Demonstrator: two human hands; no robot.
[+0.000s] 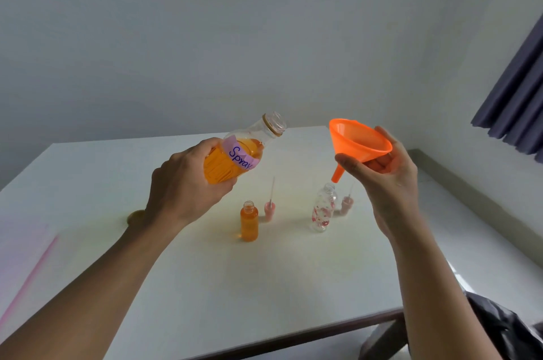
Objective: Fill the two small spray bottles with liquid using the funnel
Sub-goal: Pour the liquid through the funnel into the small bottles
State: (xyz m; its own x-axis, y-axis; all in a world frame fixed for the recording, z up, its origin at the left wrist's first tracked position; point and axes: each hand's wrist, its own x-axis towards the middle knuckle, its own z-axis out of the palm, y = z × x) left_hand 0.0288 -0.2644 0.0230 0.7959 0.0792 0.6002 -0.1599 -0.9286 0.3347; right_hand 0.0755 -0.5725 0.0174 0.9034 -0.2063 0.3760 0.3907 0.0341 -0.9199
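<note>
**Nearly above the empty bottle: the funnel is not yet seated**

Clearly, the right hand (pixel 388 174) is the one that matters now. It holds the orange plastic funnel (pixel 360 140) in the air, with the thumb on the near side of the cone and the fingers curled behind it. The funnel is tilted, so its spout points down and a little to the left.

Just under the spout tip stands the small clear spray bottle with pink flowers (pixel 323 209). It is upright on the white table (pixel 264 286), open and empty. The spout and the bottle neck look very near, but they do not touch. From this one view I cannot say whether the spout is exactly over the neck or nearer than it.

I think the funnel must be turned upright, so that its axis follows that of the bottle, and then lowered straight down.

The left hand (pixel 188 183) is wrapped around the large clear bottle of orange liquid with a pink "Spray" label (pixel 235 160). The bottle has no cap and leans with its mouth up and to the right.

To the left, the small bottle full of orange liquid (pixel 249 221) looks finished. A pink spray head (pixel 269 210) stands just right of it, and another pink head (pixel 347 204) is right of the flowered bottle.
</note>
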